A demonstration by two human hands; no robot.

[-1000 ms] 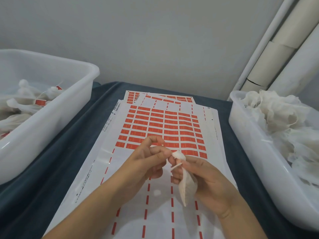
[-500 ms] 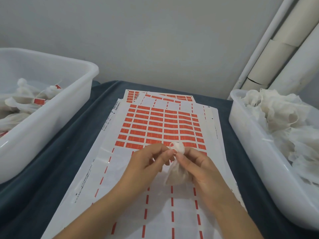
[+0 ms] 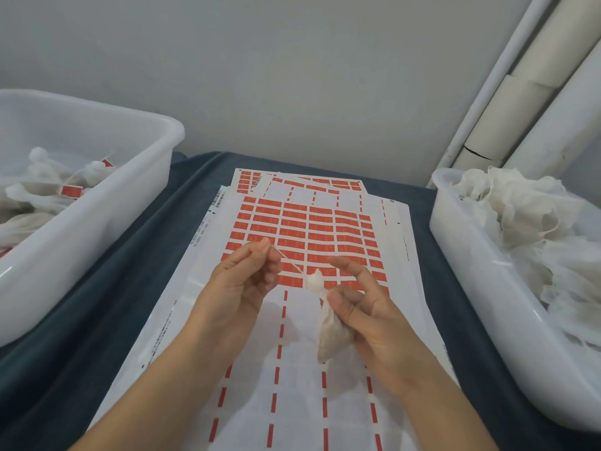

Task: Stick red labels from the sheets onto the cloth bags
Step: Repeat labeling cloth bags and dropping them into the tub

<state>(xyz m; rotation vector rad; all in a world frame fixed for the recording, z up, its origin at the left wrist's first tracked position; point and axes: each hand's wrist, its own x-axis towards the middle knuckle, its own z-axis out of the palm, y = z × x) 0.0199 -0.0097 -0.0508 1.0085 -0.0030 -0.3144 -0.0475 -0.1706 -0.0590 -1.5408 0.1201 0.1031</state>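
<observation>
A small filled cloth bag hangs from my right hand, which pinches its neck just below the white knotted top. My left hand pinches the free end of the bag's thin string and holds it taut, up and to the left of the knot. Both hands hover over the top label sheet, whose far half carries rows of red labels; its near half is peeled, with only red dashes left.
A white tub on the left holds bags with red labels on them. Another white tub on the right holds a heap of unlabelled cloth bags. More sheets lie under the top one on a dark blue cloth. Pale pipes lean at the back right.
My hands were together at the bag's knot. My left hand has since moved up and left, drawing the string out straight, and the bag now hangs lower from my right hand.
</observation>
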